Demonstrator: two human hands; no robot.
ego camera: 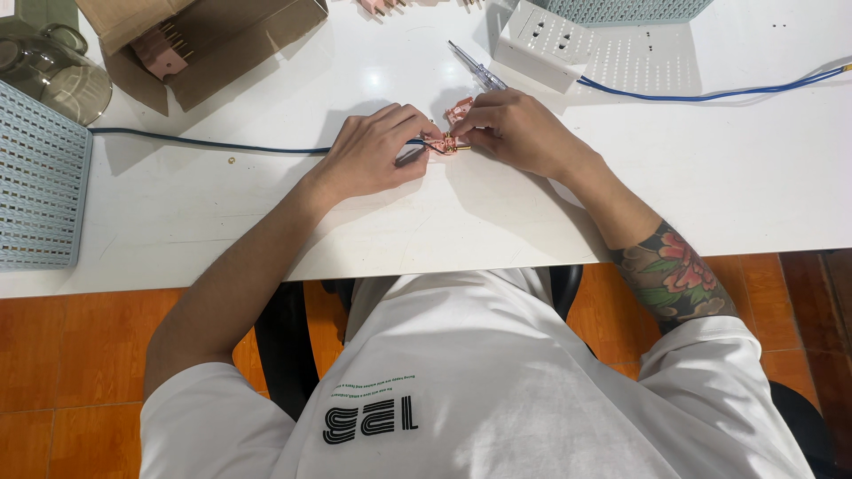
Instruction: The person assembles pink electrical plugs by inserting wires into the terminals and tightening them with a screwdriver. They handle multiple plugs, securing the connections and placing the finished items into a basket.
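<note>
Head view looks straight down over my white shirt and the orange floor tiles to the white table (710, 195). At the centre my left hand (368, 155) and right hand (519, 133) meet, fingertips pinched together on a small pink plug piece (448, 142) with brass pins. My fingers cover most of it, so I cannot make out how its parts sit. A second pink piece (459, 110) peeks out just at 12 o'clock of it, half hidden by my right knuckles. My left fingertips also press the end of a dark blue cable (204, 142), which runs off toward 9 o'clock across the table.

At 9 o'clock a pale blue perforated basket (35, 177) is cut off by the edge; its contents are out of sight. At 12 o'clock of my right hand lies a screwdriver with a clear handle (475, 68), and just at 1 o'clock of that a white perforated metal box (550, 40). A blue wire (710, 93) trails from it toward 3 o'clock. At 11 o'clock an open cardboard box (213, 40) holds more pink plug parts (162, 49), only a few visible. A dark glass jug (49, 66) sits far at 10 o'clock, partly cropped. Another pale blue basket (621, 9) shows only its bottom rim at the top edge.
</note>
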